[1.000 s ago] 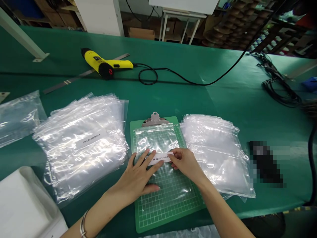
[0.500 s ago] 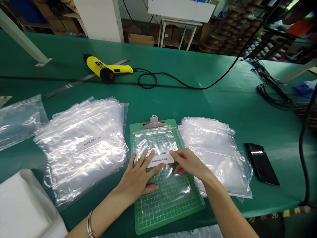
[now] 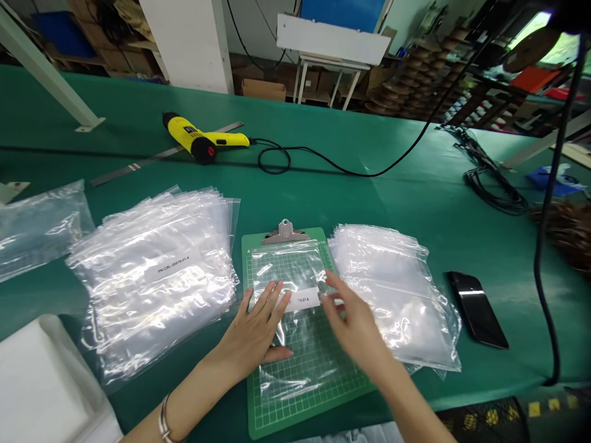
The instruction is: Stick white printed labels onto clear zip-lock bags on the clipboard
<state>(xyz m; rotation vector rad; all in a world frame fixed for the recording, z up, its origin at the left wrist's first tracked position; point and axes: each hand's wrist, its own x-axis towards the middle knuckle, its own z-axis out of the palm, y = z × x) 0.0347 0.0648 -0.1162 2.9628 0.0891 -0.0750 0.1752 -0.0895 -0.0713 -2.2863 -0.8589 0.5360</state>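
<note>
A clear zip bag [image 3: 300, 357] lies on a green gridded clipboard [image 3: 272, 421] with a metal clip at its top. Across the bag sits a white printed label [image 3: 305, 299], its left part covered by fingers. My left hand [image 3: 253, 329] rests on the bag, fingers spread, with fingertips over the label's left end. Just off the label's right end, my right hand [image 3: 353, 320] hovers with fingers apart and nothing between them. To the left is a pile of labelled clear bags [image 3: 161, 289]; another pile of clear bags [image 3: 392, 295] lies to the right of the clipboard.
Behind the piles lies a yellow heat gun [image 3: 198, 138] across a steel ruler [image 3: 133, 167], its black cord running right. A black phone [image 3: 478, 311] is at the right. White sheet material [image 3: 50, 381] sits at front left. A black cable [image 3: 545, 277] hangs at the right.
My right hand has let go of the label's right end and lifted away with its fingers opened. My left hand stays on the bag, now covering more of the label. The view shifted slightly.
</note>
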